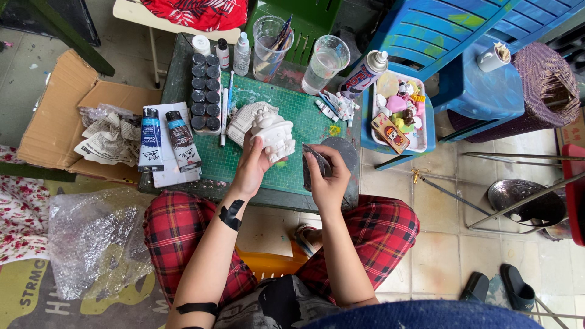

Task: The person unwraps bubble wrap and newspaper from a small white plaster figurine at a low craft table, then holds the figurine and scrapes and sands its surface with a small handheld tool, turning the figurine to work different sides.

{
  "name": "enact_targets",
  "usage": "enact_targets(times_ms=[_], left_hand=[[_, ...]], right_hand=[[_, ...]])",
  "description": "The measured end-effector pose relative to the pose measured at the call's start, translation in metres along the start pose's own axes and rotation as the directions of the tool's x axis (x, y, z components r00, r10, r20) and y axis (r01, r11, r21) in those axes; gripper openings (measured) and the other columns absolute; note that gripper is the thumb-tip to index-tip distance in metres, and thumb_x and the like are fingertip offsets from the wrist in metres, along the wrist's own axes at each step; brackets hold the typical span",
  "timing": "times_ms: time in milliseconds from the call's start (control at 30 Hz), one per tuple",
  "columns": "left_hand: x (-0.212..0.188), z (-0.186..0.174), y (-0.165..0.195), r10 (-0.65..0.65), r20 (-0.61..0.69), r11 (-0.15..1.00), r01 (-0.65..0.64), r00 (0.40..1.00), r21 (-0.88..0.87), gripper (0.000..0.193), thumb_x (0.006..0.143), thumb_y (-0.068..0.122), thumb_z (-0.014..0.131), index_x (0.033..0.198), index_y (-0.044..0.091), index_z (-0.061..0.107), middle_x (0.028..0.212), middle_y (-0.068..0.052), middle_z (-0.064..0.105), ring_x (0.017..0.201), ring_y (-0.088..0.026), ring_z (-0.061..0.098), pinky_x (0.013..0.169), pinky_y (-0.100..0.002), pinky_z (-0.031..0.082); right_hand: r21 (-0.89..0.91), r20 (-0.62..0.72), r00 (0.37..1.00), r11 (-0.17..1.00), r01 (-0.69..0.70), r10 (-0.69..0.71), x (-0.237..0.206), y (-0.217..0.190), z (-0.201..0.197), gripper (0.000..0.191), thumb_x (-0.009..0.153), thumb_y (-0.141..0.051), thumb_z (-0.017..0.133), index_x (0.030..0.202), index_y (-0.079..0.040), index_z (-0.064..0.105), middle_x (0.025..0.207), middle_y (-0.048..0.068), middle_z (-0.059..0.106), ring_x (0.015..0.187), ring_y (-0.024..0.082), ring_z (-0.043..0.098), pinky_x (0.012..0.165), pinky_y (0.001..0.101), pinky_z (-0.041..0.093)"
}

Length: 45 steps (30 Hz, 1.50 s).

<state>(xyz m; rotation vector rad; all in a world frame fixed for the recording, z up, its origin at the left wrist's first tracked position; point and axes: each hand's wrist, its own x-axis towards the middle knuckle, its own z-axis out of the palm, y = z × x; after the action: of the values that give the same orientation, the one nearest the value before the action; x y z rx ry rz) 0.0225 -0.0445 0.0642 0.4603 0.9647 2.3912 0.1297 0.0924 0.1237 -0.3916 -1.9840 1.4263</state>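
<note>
White figurine [272,131] upright in my left hand [251,166], gripped from below; right hand [329,176] just beside, pinching grey sheet [318,162], over bench [304,116].

A single head-worn camera looks almost straight down from above the seated person. The green cutting mat [268,131] sits just above frame centre at close range. Below the mat the person's lap fills the lower frame; a cardboard box [61,116] lies left, blue plastic chairs [451,30] upper right.
</note>
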Motion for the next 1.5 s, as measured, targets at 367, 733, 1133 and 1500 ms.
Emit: enact_targets(times_ms=[367, 733, 1133, 1500], left_hand=[[-0.001, -0.013, -0.020, 0.133, -0.061, 0.972, -0.118, 0.989, 0.203, 0.066, 0.104, 0.011, 0.062, 0.157, 0.006, 0.024, 0.152, -0.014, 0.046, 0.139, -0.022, 0.052, 0.113, -0.037, 0.049], [0.001, -0.009, -0.013, 0.190, -0.061, 0.937, -0.163, 0.980, 0.311, 0.083, 0.086, 0.005, 0.081, 0.149, 0.008, 0.028, 0.138, -0.014, 0.052, 0.126, -0.026, 0.062, 0.101, -0.039, 0.060], [0.001, 0.000, -0.005, 0.163, -0.094, 0.946, -0.129, 0.982, 0.296, 0.079, 0.087, 0.003, 0.081, 0.147, 0.008, 0.031, 0.137, -0.014, 0.055, 0.124, -0.025, 0.065, 0.100, -0.037, 0.062], [-0.009, 0.027, 0.000, 0.294, -0.103, 0.824, -0.197, 0.950, 0.532, 0.072, 0.090, 0.005, 0.079, 0.147, 0.003, 0.034, 0.139, -0.016, 0.054, 0.124, -0.023, 0.062, 0.098, -0.033, 0.058]], right_hand=[[-0.017, -0.011, 0.996, 0.996, -0.092, 0.092, -0.006, 0.010, -0.005, 0.017, 0.096, -0.005, 0.074, 0.111, -0.001, 0.069, 0.097, 0.002, 0.072, 0.085, 0.006, 0.066, 0.073, 0.0211, 0.053], [0.099, -0.047, 0.974, 0.971, -0.216, 0.222, -0.001, 0.017, -0.011, 0.019, 0.094, -0.007, 0.075, 0.112, -0.002, 0.069, 0.098, 0.002, 0.072, 0.089, 0.007, 0.066, 0.078, 0.0220, 0.053], [0.032, 0.005, 0.994, 0.994, -0.106, 0.106, 0.009, 0.005, 0.001, 0.018, 0.095, -0.007, 0.077, 0.111, -0.002, 0.070, 0.100, 0.003, 0.073, 0.088, 0.007, 0.066, 0.077, 0.0221, 0.054], [-0.127, -0.178, 0.984, 0.991, -0.032, 0.009, 0.005, -0.019, 0.035, 0.015, 0.096, -0.005, 0.075, 0.108, 0.001, 0.070, 0.092, 0.007, 0.075, 0.083, 0.006, 0.068, 0.074, 0.0233, 0.055]])
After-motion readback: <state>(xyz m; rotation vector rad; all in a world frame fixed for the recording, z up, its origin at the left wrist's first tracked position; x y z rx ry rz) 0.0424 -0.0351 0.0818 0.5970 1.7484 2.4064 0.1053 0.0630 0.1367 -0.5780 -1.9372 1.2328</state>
